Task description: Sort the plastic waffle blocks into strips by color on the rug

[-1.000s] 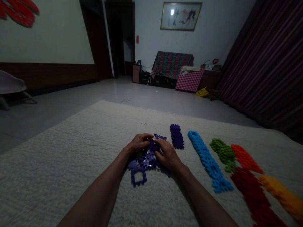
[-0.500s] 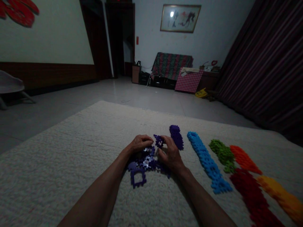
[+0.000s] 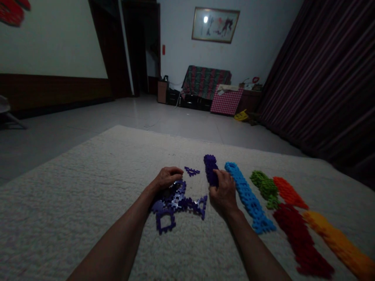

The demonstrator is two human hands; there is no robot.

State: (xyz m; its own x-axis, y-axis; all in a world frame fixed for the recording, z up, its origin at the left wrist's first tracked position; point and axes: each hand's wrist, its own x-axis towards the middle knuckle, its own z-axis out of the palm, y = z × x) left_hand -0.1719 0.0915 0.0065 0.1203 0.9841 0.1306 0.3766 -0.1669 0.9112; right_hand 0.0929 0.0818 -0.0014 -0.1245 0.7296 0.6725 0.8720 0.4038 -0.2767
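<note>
My left hand (image 3: pixel 166 178) rests at the upper left of a loose pile of purple toothed building pieces (image 3: pixel 177 201). Its fingers are loosely curved, with a small gap to the thumb, and hold nothing I can see. A square purple frame (image 3: pixel 165 221) lies at the pile's near side. My right hand (image 3: pixel 224 191) reaches to the near end of a purple row (image 3: pixel 210 166) of stacked pieces. The fingers are bent together there around a purple piece, mostly hidden by the hand. A triangular purple piece (image 3: pixel 191 171) lies by itself between the two hands.
Right of my right hand runs a blue row (image 3: pixel 249 199) of pieces. Beyond it lie green (image 3: pixel 265 187), orange (image 3: pixel 290 193), dark red (image 3: pixel 299 238) and yellow (image 3: pixel 336 242) groups. All rest on a pale textured mat (image 3: pixel 102 203).
My right hand has moved right, from above the pile to the purple row, carrying a small purple piece. The triangular piece now lies uncovered on the mat. My left hand has stayed by the pile.
</note>
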